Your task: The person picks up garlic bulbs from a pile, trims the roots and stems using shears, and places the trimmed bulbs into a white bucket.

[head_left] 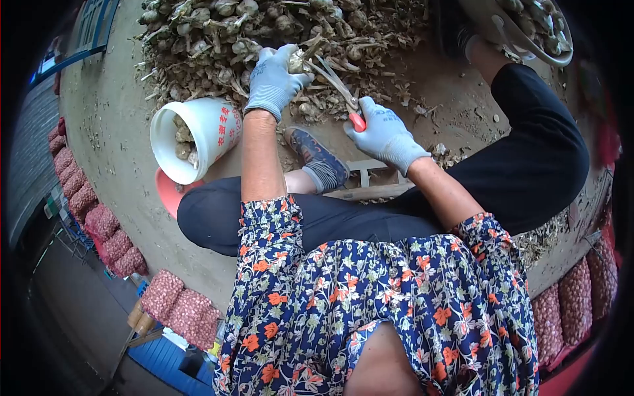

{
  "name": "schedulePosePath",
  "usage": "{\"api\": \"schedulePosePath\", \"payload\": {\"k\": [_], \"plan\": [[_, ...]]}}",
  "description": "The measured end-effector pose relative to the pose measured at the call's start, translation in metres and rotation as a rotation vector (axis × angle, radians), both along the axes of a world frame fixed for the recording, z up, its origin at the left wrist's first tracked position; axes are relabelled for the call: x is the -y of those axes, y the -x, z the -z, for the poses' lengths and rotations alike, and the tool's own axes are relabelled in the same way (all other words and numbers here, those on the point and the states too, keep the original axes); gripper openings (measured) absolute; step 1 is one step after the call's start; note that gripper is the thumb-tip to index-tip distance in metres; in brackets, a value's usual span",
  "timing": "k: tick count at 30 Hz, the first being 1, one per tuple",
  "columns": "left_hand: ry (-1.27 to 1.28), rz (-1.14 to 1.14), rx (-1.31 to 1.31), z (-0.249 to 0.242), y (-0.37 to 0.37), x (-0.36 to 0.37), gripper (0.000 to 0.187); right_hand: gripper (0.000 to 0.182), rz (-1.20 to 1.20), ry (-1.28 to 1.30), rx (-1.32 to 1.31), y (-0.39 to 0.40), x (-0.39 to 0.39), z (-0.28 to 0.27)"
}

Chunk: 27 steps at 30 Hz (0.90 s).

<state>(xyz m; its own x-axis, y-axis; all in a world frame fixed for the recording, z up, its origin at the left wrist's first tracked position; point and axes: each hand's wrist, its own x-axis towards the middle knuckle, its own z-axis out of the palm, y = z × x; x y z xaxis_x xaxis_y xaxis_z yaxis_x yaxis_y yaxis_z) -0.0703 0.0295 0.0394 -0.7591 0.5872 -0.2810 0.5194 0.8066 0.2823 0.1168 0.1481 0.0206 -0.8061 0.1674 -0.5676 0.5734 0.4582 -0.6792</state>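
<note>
My left hand (274, 80), in a pale grey-blue work glove, is closed around a garlic bulb (296, 63) with a dry stem that points right. My right hand (386, 135), gloved the same way, grips a pair of pruning shears (341, 86) by red handles. Their blades reach up and left, the tips close to the stem of the held bulb. Just beyond both hands lies a big heap of dry garlic (218, 39) with stems and roots attached.
A white bucket (220, 132) with red lettering tilts left of my left forearm, some bulbs inside. Beneath it shows a red basin (173, 195). Another pale bucket (485, 20) of garlic stands top right. Filled mesh sacks (162, 297) line the left and right edges.
</note>
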Motion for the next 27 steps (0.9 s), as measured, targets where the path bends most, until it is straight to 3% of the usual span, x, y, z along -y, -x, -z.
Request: {"api": "schedulePosePath", "payload": {"k": [6, 8, 10, 11, 14, 18, 21, 22, 27], "plan": [[-0.005, 0.021, 0.009, -0.020, -0.028, 0.008, 0.061, 0.032, 0.044, 0.042, -0.126, -0.018, 0.006, -0.004], [-0.190, -0.044, -0.075, -0.003, -0.028, 0.018, 0.055, 0.032, 0.167, 0.068, -0.103, -0.028, 0.004, -0.001], [-0.982, -0.296, 0.652, 0.011, -0.034, 0.025, 0.046, 0.033, 0.140, 0.066, -0.087, -0.041, -0.001, 0.001], [-1.215, -0.339, 0.803, 0.014, -0.041, 0.025, 0.040, 0.034, 0.091, 0.100, -0.064, -0.048, -0.003, 0.002], [-1.342, -0.366, 0.965, 0.018, -0.049, 0.024, 0.043, 0.037, -0.017, 0.098, -0.058, -0.055, -0.004, -0.001], [-1.325, -0.351, 0.893, 0.016, -0.056, 0.020, 0.048, 0.038, -0.057, 0.154, -0.090, -0.048, -0.004, -0.006], [-1.142, -0.356, 0.820, 0.000, -0.050, 0.031, 0.049, 0.037, -0.105, 0.075, -0.078, -0.044, -0.008, -0.012], [-1.024, -0.373, 0.765, -0.005, -0.048, 0.035, 0.049, 0.036, -0.134, -0.002, -0.063, -0.042, -0.009, -0.014], [-0.902, -0.288, 0.754, -0.001, -0.050, 0.042, 0.052, 0.034, -0.250, -0.252, -0.088, -0.034, -0.010, -0.025]]}}
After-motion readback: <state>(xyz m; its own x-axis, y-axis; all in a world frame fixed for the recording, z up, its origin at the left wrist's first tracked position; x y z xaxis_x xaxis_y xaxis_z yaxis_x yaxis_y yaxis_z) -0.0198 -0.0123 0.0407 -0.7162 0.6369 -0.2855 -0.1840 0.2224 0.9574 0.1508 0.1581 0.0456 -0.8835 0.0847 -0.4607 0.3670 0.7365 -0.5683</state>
